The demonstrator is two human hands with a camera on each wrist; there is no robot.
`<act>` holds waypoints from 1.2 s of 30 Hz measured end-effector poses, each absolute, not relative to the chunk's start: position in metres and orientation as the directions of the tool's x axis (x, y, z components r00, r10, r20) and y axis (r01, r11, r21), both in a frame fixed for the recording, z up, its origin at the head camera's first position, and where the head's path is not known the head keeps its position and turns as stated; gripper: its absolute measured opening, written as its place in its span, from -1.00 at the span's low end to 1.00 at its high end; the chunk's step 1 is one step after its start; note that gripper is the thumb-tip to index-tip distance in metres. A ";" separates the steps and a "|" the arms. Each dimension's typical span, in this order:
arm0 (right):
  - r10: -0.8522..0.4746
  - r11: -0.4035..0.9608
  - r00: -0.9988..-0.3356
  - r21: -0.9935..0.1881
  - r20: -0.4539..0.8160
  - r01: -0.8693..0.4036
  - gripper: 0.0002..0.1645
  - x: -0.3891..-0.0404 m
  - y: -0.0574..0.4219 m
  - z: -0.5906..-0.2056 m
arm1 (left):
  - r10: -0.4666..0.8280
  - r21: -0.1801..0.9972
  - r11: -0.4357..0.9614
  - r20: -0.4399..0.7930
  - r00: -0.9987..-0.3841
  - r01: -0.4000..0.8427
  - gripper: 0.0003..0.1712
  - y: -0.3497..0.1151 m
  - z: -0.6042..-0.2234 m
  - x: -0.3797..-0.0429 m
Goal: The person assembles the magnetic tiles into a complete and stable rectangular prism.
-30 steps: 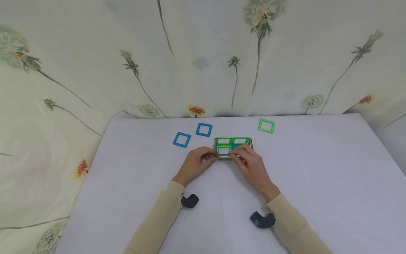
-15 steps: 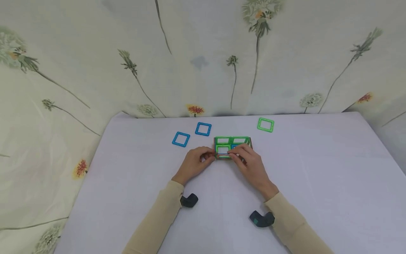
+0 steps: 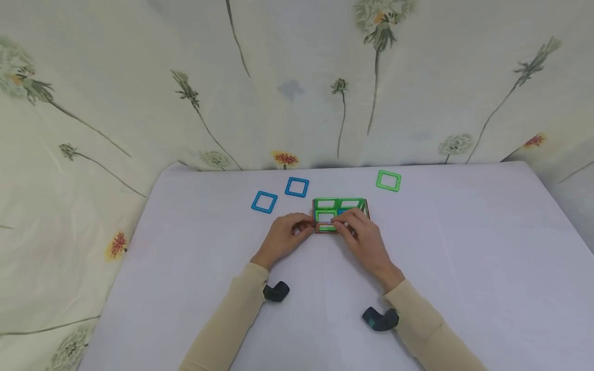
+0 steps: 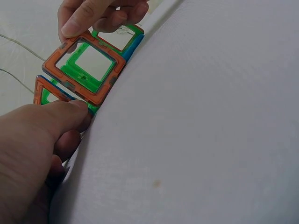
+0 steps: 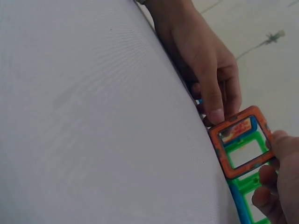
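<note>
A small open box of square magnetic tiles (image 3: 338, 205), with green frames along its back and inside, stands on the white cloth. At its front, an orange square magnetic tile (image 5: 220, 153) stands on edge. My right hand (image 3: 365, 241) pinches this tile by its upper corner between thumb and fingers. At the box's left end, my left hand (image 3: 284, 236) holds the side, its thumb on the near corner in the left wrist view. Another orange tile (image 4: 39, 88) forms that end, partly covered by the left hand. The right hand hides part of the box's right half.
Two blue square tiles (image 3: 264, 202) lie flat to the left of the box and behind it. A light green square tile (image 3: 388, 181) lies at the back right, near the table's far edge. A curtain (image 3: 297, 87) printed with dandelions hangs behind the table.
The orange tile at the front has tilted slightly, so more of its face shows in the head view. My right hand has shifted a little left; the left hand keeps its place on the box.
</note>
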State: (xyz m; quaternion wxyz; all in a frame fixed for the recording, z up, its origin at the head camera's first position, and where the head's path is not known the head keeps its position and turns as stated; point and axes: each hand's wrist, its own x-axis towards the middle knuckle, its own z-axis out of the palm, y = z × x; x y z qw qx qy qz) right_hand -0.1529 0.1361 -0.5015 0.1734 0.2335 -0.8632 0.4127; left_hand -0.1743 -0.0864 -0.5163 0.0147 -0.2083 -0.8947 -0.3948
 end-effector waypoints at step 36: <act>-0.252 0.392 -0.872 -0.780 0.419 -0.488 -0.75 -0.152 0.132 -0.504 | 0.364 0.696 0.597 0.208 -0.908 0.399 -0.78 -0.086 -0.517 -0.174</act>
